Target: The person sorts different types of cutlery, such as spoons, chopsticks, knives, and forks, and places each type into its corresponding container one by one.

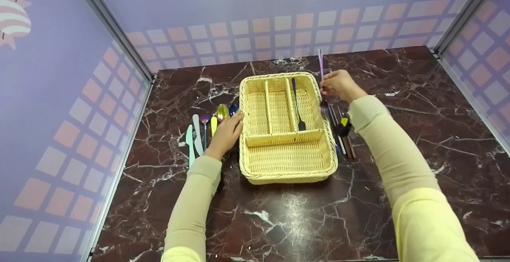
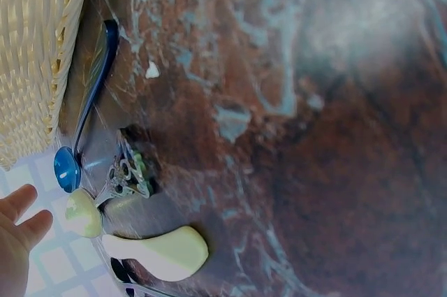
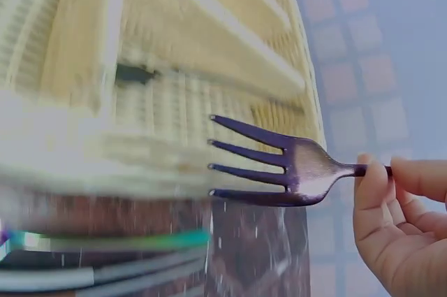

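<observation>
My right hand (image 1: 339, 84) pinches a purple fork (image 3: 304, 171) by its neck, just off the right rim of a cream woven basket (image 1: 289, 178). In the head view its handle points up and the tines hang down; in the right wrist view the tines face the basket. My left hand (image 1: 228, 132) touches the basket's left rim, fingers loosely extended. A dark utensil (image 1: 297, 104) with a long thin handle lies in the basket's upper right compartment; the shape of its head is unclear.
Left of the basket lie a mint green knife (image 1: 189, 144), a pale knife (image 1: 197, 132), a purple spoon (image 1: 205, 119), a gold spoon (image 1: 222, 111) and a blue spoon (image 2: 66, 169). Several utensils (image 1: 342, 134) lie along its right side, partly hidden. Patterned walls surround the dark marbled table (image 1: 295, 222).
</observation>
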`<state>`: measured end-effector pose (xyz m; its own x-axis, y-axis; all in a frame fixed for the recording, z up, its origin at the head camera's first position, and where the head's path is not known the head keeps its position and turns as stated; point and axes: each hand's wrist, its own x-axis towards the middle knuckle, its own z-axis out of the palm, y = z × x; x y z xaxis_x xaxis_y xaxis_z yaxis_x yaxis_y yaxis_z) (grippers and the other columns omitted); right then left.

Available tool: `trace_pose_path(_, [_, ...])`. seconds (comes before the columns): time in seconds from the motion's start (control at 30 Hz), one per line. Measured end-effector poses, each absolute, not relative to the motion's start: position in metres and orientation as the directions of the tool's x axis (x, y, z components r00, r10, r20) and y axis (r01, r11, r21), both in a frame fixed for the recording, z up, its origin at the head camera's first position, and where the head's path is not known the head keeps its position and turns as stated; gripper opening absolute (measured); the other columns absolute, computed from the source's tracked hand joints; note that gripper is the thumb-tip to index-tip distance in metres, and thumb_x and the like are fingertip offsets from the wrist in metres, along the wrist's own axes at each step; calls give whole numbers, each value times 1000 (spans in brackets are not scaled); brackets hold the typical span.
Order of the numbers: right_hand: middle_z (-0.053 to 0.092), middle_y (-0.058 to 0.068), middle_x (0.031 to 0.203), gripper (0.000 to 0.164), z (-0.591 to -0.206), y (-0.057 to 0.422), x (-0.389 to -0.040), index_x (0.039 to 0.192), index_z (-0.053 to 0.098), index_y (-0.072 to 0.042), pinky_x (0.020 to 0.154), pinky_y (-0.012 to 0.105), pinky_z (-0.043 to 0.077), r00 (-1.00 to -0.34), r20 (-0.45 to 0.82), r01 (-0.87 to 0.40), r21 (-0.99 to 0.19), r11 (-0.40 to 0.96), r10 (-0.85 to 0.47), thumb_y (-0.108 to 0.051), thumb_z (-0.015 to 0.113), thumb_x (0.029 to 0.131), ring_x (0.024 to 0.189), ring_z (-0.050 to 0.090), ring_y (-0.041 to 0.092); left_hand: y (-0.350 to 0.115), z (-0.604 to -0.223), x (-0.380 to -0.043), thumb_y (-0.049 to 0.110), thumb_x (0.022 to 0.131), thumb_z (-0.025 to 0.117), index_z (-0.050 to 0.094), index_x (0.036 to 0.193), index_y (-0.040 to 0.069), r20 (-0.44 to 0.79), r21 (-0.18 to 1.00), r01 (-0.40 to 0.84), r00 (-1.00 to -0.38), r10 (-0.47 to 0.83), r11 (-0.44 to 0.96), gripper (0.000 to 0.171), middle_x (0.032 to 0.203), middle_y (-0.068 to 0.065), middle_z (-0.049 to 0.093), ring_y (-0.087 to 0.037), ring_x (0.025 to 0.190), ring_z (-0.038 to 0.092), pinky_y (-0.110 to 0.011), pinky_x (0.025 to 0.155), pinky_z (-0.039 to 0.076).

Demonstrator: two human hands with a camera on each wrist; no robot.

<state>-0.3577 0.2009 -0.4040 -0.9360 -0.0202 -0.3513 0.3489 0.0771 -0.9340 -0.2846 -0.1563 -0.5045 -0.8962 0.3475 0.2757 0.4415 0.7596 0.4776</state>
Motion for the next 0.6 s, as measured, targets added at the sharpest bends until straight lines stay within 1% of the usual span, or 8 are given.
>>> trace_pose_path(0.07, [55, 4, 65, 15, -408, 187, -361, 100, 49, 10, 52, 19, 51, -944, -329, 329, -939, 99, 12, 11, 50, 85, 49, 55, 8, -155, -505, -285, 23, 98, 39, 48, 132, 5, 272, 477, 440, -897, 349, 761, 40, 143, -7, 39, -35, 126, 41, -43, 107, 26])
trace_pose_path(0.17, [52, 5, 71, 23, -417, 167, -363, 105, 49, 12, 50, 18, 50, -957, -285, 290, -941, 173, 53, 13, 51, 82, 47, 55, 7, -155, -504, -286, 23, 98, 39, 47, 133, 4, 267, 472, 437, -899, 349, 766, 40, 143, -8, 38, -32, 127, 41, -42, 108, 25])
trace_pose_path(0.23, [51, 5, 72, 22, -424, 157, -362, 101, 50, 10, 48, 18, 50, -963, -261, 270, -934, 233, 73, 13, 51, 80, 45, 55, 7, -155, -504, -286, 24, 98, 38, 47, 133, 5, 260, 474, 434, -900, 349, 766, 41, 143, -8, 38, -31, 127, 40, -41, 108, 25])
trace_pose_path(0.33, [51, 3, 66, 16, -434, 148, -360, 92, 51, 7, 46, 18, 48, -971, -226, 238, -911, 337, 75, 14, 52, 77, 43, 54, 6, -154, -504, -286, 25, 99, 37, 45, 134, 6, 245, 483, 424, -906, 346, 766, 41, 144, -6, 37, -30, 128, 39, -40, 109, 24])
trace_pose_path(0.43, [49, 2, 62, 11, -442, 144, -357, 86, 53, 8, 44, 18, 48, -976, -212, 211, -877, 431, 47, 14, 52, 77, 43, 53, 6, -155, -505, -284, 26, 99, 37, 46, 135, 7, 243, 490, 416, -909, 339, 766, 42, 144, -5, 36, -31, 128, 40, -40, 108, 25])
trace_pose_path(0.5, [50, 4, 66, 12, -445, 142, -355, 88, 56, 10, 45, 19, 48, -976, -215, 202, -854, 479, 28, 14, 52, 78, 45, 53, 7, -155, -505, -284, 26, 99, 37, 46, 134, 7, 247, 489, 416, -909, 336, 766, 41, 144, -5, 37, -31, 127, 40, -41, 108, 26])
trace_pose_path(0.6, [52, 10, 80, 14, -451, 142, -358, 90, 59, 11, 48, 23, 51, -970, -243, 209, -803, 559, 15, 13, 52, 79, 46, 54, 8, -156, -506, -283, 25, 99, 37, 46, 135, 7, 250, 485, 422, -906, 341, 766, 41, 144, -5, 37, -29, 127, 40, -40, 108, 26])
